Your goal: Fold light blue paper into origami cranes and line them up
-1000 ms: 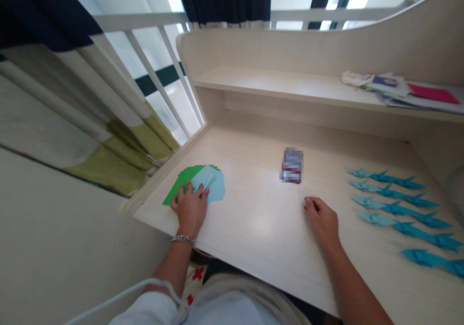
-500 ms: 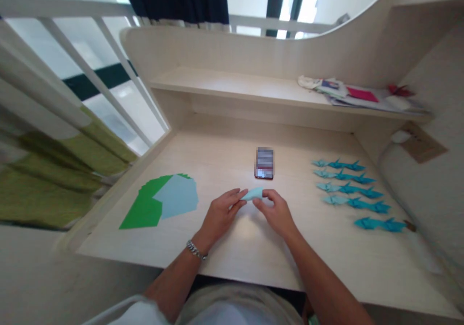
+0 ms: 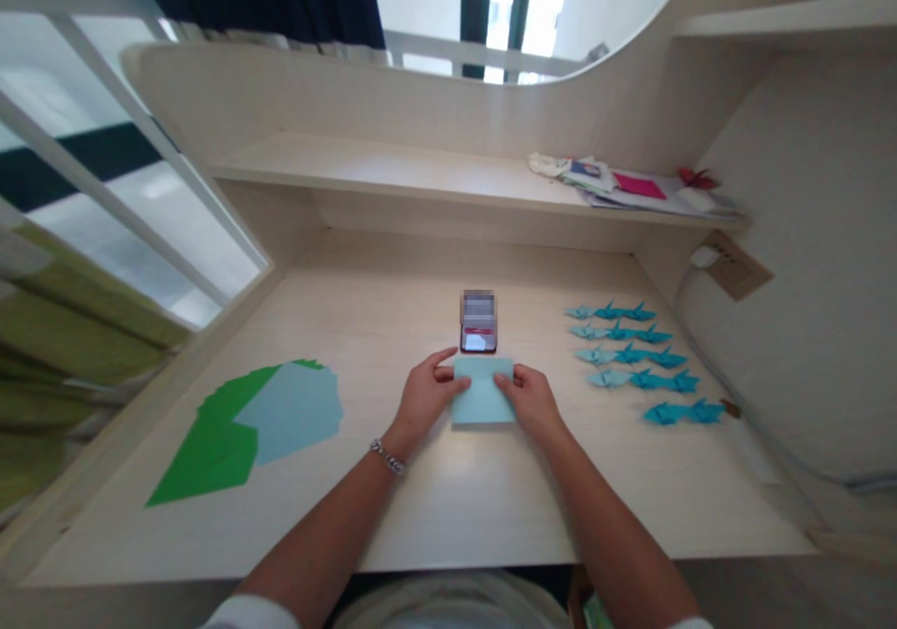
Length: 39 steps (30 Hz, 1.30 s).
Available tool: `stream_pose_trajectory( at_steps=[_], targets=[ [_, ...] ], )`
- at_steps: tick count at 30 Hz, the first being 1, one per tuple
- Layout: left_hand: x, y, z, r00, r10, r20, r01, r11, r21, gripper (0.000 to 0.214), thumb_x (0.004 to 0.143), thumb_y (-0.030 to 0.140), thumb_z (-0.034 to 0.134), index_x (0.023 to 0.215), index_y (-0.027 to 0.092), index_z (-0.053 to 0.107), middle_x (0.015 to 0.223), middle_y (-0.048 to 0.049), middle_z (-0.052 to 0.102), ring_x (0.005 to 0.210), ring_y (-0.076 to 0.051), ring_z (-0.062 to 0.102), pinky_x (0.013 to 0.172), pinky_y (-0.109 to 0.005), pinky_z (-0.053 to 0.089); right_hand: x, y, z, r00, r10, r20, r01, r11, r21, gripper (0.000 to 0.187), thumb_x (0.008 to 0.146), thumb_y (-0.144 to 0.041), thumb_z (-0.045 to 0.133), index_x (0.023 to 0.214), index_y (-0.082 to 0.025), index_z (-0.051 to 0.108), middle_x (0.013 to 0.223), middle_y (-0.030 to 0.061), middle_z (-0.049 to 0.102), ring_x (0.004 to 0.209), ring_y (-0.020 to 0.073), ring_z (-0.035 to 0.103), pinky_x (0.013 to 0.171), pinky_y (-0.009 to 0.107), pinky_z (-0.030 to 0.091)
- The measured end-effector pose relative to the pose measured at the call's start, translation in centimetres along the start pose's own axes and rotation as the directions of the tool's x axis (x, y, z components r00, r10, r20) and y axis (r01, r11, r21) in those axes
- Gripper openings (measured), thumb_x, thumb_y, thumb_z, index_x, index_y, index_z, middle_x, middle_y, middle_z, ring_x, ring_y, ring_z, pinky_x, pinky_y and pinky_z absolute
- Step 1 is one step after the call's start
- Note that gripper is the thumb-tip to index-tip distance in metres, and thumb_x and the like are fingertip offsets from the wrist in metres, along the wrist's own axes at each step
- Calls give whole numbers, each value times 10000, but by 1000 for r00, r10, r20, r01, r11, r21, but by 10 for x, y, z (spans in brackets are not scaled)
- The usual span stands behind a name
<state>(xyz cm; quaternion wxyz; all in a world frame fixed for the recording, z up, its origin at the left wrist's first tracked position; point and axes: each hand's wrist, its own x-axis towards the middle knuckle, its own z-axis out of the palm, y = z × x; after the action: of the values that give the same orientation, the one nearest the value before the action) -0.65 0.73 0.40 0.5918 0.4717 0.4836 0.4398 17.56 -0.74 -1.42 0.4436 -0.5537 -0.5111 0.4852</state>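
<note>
Between my two hands is a light blue square of origami paper (image 3: 483,403), its face turned toward me, just in front of the phone (image 3: 479,321). My left hand (image 3: 429,392) pinches the left edge, thumb on the front and the other fingers partly behind. At the right edge my right hand (image 3: 533,399) grips it the same way, thumb pressed on the face. Whether the sheet touches the desk I cannot tell. To the right lie rows of folded blue paper cranes (image 3: 631,356), pale to darker blue along most rows.
Fanned green paper sheets (image 3: 210,451) and pale blue sheets (image 3: 298,414) lie on the desk (image 3: 392,517) at left. A shelf (image 3: 364,166) at the back bears papers (image 3: 637,185). A cable (image 3: 707,358) runs down the right wall from a plug (image 3: 704,256).
The light blue paper was a narrow, tilted shape between my fingers; now it shows as a flat square held at both sides. My view has shifted, moving the desk's things leftward in the picture.
</note>
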Motion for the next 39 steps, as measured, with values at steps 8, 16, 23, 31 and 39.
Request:
stream_pose_trajectory(
  at_steps=[8,16,23,31,39],
  targets=[
    [5,-13,-3,997,-50,57,52,998,-43,377,633,285,733,946,99,634,856,-104,706,727,-210,672,682,-343,534,-3,7,-15,1000,19,-10,-17,995,94,503,795,-401,517,1246,-178,504,684,20,646,492,129,549,443,226,439],
    [5,-10,-6,997,-22,69,24,999,-23,367,643,302,714,950,120,628,834,-72,691,707,-194,651,649,-323,526,-19,-13,-25,961,-178,212,207,970,-125,226,650,-235,694,873,-242,725,1391,70,420,1075,232,555,802,317,490],
    [2,-7,-5,988,-58,146,76,990,-117,248,676,304,712,817,115,635,757,-41,655,661,-155,624,653,-322,547,-9,-4,-10,987,-155,41,156,988,1,189,709,-350,664,790,-184,709,1180,91,604,1019,238,585,775,309,488],
    [-2,-2,0,985,-109,132,147,932,-332,419,771,478,600,887,77,640,855,-108,663,749,-194,637,664,-378,578,-3,1,-7,985,-113,-133,102,991,-88,287,688,-399,671,821,-146,692,703,38,670,624,167,580,591,274,456],
    [-1,-10,-3,992,-2,128,13,996,-83,367,685,314,723,969,90,655,833,-80,694,725,-162,640,684,-289,533,-2,6,-5,982,-125,-142,119,992,-46,257,677,-334,683,866,-162,659,699,19,626,623,155,550,580,260,444]
  ],
)
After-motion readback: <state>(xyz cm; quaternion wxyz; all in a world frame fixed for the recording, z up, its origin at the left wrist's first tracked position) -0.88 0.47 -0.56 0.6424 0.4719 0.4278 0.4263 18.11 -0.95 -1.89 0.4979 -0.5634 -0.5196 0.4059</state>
